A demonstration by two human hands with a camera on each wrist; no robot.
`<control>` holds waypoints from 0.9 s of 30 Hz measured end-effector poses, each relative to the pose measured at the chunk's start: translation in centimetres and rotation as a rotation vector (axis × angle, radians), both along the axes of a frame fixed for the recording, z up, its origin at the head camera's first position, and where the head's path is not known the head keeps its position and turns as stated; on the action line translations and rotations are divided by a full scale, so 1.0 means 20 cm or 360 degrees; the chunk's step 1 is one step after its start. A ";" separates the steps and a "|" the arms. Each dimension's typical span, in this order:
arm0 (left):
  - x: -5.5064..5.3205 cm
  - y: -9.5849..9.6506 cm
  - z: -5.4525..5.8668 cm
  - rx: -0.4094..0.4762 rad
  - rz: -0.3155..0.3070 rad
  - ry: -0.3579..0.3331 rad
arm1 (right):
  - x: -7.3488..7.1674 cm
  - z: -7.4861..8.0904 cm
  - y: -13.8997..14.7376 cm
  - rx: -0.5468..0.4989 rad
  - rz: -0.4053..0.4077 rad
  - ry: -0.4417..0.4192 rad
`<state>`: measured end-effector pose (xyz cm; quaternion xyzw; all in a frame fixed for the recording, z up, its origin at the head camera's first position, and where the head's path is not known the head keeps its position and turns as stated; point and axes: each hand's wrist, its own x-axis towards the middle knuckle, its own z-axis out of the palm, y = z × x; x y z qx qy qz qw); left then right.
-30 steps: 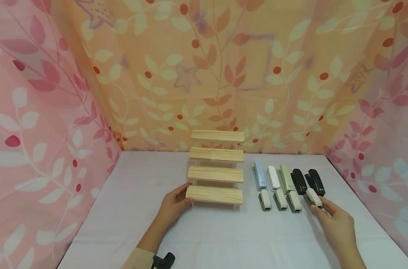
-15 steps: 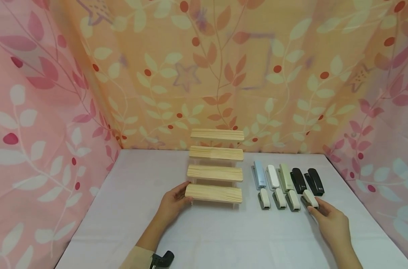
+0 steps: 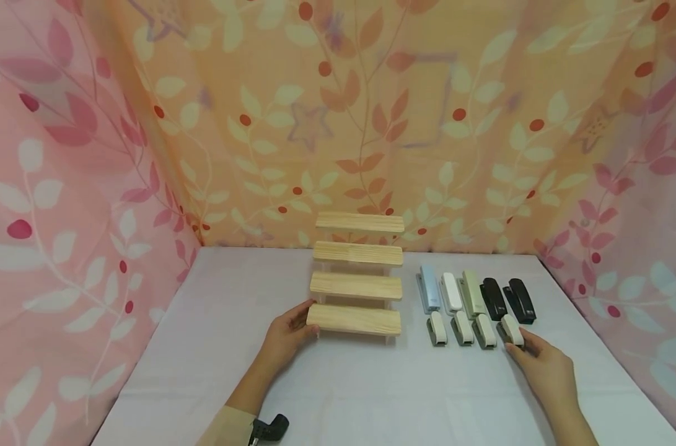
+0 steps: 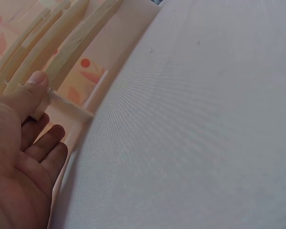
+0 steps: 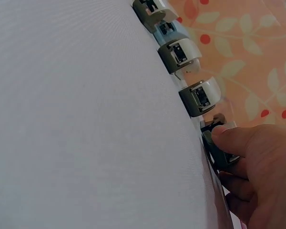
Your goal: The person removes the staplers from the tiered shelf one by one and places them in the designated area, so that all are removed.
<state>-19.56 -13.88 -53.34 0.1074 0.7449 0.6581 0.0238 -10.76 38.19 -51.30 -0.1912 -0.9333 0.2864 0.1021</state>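
Note:
A wooden four-step display stand (image 3: 354, 319) stands near the middle of the table. My left hand (image 3: 284, 337) grips the left end of its lowest board; in the left wrist view the thumb (image 4: 37, 78) lies on the board's end, fingers below. On the right, my right hand (image 3: 549, 368) pinches a small white-topped mini stapler (image 3: 512, 329), the rightmost of the front row. Its dark base (image 5: 218, 151) shows past the thumb in the right wrist view, partly hidden by the hand. Several matching mini staplers (image 3: 484, 331) line up to its left.
Behind the mini staplers lies a row of longer staplers: light blue (image 3: 429, 289), white (image 3: 452, 292), green (image 3: 473, 294) and black ones (image 3: 522, 301). A white cloth covers the table (image 3: 232, 272). Patterned curtains (image 3: 259, 124) enclose the back and sides.
My right hand has shifted slightly left and toward me with the mini stapler, which now sits more in line with the front row. The left hand stays on the stand.

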 end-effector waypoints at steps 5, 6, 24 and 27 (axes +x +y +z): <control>0.01 0.00 -0.03 -0.0006 -0.0009 -0.0011 | 0.00 -0.01 0.00 0.0061 0.0013 -0.0051; 0.01 0.00 -0.03 -0.0007 -0.0011 -0.0007 | 0.00 -0.01 0.00 0.0072 0.0012 -0.0053; -0.01 -0.01 -0.01 0.0031 -0.0031 0.0037 | -0.01 -0.02 0.01 0.0036 0.0030 -0.0054; -0.01 -0.01 -0.01 0.0015 -0.0032 0.0048 | 0.00 -0.01 0.02 -0.0080 0.0009 0.0003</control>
